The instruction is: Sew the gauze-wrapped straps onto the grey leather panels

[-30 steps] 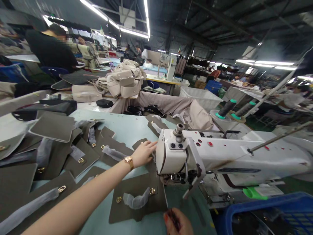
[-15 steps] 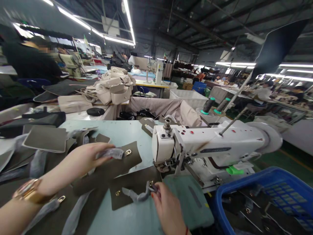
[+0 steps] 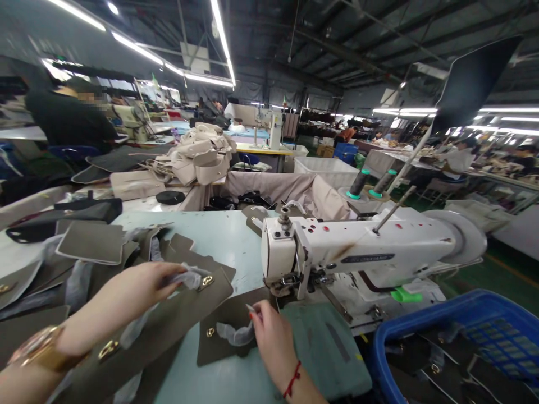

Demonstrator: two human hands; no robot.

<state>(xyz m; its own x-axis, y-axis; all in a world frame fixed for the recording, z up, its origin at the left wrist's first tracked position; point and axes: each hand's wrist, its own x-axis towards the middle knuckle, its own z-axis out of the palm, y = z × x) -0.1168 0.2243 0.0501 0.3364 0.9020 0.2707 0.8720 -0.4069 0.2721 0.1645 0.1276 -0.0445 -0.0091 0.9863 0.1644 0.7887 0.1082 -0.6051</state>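
My left hand is closed around a plastic-wrapped handle, which joins a dark olive bag panel by a gold ring. The panel is lifted at a slant above the pale green table. My right hand pinches a small pointed tool; its kind is mostly hidden by the fingers. Under that hand a second olive panel lies flat beside the sewing machine head. Its wrapped handle curves from a gold ring to my right fingers.
More olive panels with wrapped handles are piled at left. A blue basket at lower right holds several panels. The sewing machine fills the centre right, with thread cones behind it. Beige pieces are heaped beyond the table.
My left hand has moved slightly left and down, and its panel now slants upward in front of the pile. My right hand has shifted left and up over the flat panel.
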